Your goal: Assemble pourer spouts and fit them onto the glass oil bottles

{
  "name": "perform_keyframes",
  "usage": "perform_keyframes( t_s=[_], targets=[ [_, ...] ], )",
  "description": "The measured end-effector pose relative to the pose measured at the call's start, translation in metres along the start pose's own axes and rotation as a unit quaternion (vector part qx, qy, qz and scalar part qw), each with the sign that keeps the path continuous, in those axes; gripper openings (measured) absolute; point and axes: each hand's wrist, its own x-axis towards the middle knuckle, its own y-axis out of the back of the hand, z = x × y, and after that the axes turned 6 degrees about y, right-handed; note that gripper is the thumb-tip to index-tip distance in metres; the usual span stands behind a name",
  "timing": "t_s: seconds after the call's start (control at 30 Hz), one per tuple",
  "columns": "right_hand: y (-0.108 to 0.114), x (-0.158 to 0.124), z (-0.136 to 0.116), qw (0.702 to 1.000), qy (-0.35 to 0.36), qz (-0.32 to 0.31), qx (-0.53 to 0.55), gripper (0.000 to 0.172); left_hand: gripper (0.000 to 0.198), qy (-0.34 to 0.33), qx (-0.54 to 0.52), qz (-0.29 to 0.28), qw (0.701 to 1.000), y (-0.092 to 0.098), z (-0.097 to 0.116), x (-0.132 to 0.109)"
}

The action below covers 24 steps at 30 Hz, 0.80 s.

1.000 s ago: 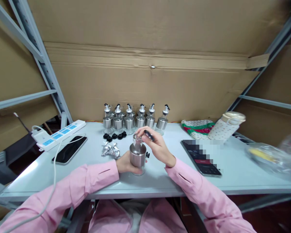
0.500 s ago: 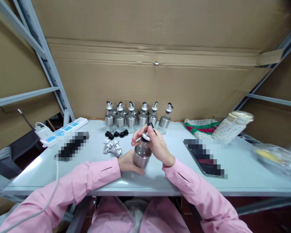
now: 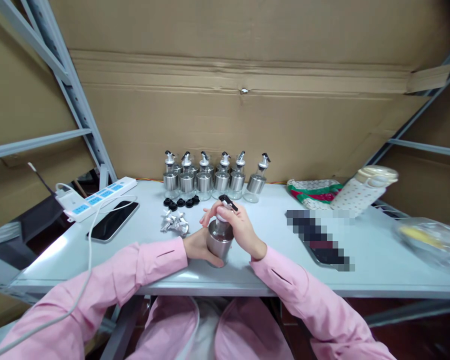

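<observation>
A glass bottle (image 3: 220, 241) with a metal sleeve stands between a worker's two hands, close to the near edge of the pale surface (image 3: 264, 272). The left hand (image 3: 199, 246) wraps low around the body, thumb across the front, a hold that appears meant to steady it. The right hand (image 3: 244, 229) curls over the neck, fingers and thumb closed about the silver-and-black pourer top (image 3: 227, 204), apparently so it can bear on the fitting while the other hand takes the strain. Whether the bottle's base touches the surface is hard to tell behind the lower hand.

Just beyond the left hand lie a small heap of silver pieces (image 3: 175, 223) and, farther out, a cluster of black stoppers (image 3: 189, 203), both probably set there for easy reach. Past both hands, similar bottles (image 3: 204, 181) with pourers stand upright in close ranks, one (image 3: 255, 183) slightly apart on the right, a spot that likely leaves the near area free for handling.

A phone (image 3: 113, 221) and a power strip (image 3: 101, 198) rest well left of the hands; a dark device (image 3: 317, 242), partly pixelated, lies to their right.
</observation>
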Motion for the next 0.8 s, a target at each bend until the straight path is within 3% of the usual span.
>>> perform_keyframes(
  t_s=[0.33,0.5,0.6,0.7,0.8],
  targets=[
    [-0.002,-0.005,0.01,0.997,-0.03,-0.035,0.067,0.029,0.047,-0.034,0.058,0.003,0.998,-0.003,-0.001,-0.004],
    [0.002,-0.022,0.012,0.996,0.005,-0.026,-0.085,0.044,0.06,0.004,0.03,0.003,1.0,-0.002,-0.006,-0.003],
    [0.006,-0.026,-0.002,0.985,-0.015,-0.046,-0.167,0.031,0.062,-0.026,-0.013,-0.016,0.999,-0.004,-0.008,-0.001],
    [0.019,-0.011,-0.026,0.985,-0.004,0.047,-0.163,0.018,0.066,-0.044,-0.089,-0.022,0.995,-0.005,-0.011,0.001],
    [0.058,0.022,-0.043,0.963,0.035,0.183,-0.194,0.021,0.059,-0.023,-0.128,-0.026,0.991,-0.004,-0.015,0.002]
  ],
)
